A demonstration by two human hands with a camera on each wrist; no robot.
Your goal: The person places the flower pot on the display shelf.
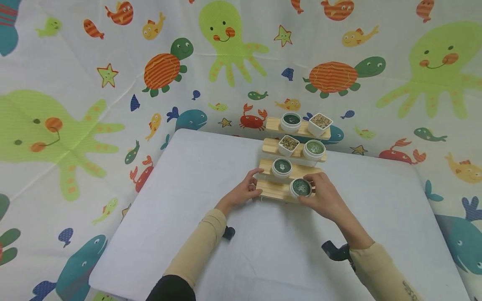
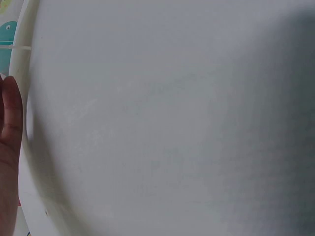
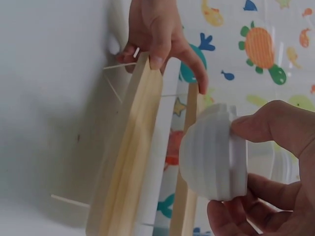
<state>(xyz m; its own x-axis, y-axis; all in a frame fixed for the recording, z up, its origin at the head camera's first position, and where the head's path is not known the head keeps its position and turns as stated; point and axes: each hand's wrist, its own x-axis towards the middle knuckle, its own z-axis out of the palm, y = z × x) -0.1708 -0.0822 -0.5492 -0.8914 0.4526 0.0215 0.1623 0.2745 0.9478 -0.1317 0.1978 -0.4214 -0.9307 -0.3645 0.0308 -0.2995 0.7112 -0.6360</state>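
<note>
My right hand (image 1: 324, 195) pinches a small white ribbed pot (image 3: 209, 155) between thumb and fingers. Its top shows a dark green surface (image 1: 301, 187) in the head view, where it overlaps the right part of the lowest board (image 1: 273, 189) of a stepped wooden rack. At the rack's left end, my left hand (image 1: 244, 190) holds the boards. The right wrist view has its thumb (image 3: 157, 46) on the lowest board's end and a finger (image 3: 197, 71) reaching the board above. Only an edge of the left hand (image 2: 11, 118) shows in the left wrist view.
Another green-topped pot (image 1: 282, 167) stands on the second board. Higher up are a square cup of grains (image 1: 289, 144), a round pot (image 1: 314, 149), a dark-topped pot (image 1: 291, 121) and another square cup (image 1: 320, 123). White cloth covers the table (image 1: 180, 200); a sea-animal curtain (image 1: 241, 96) hangs behind.
</note>
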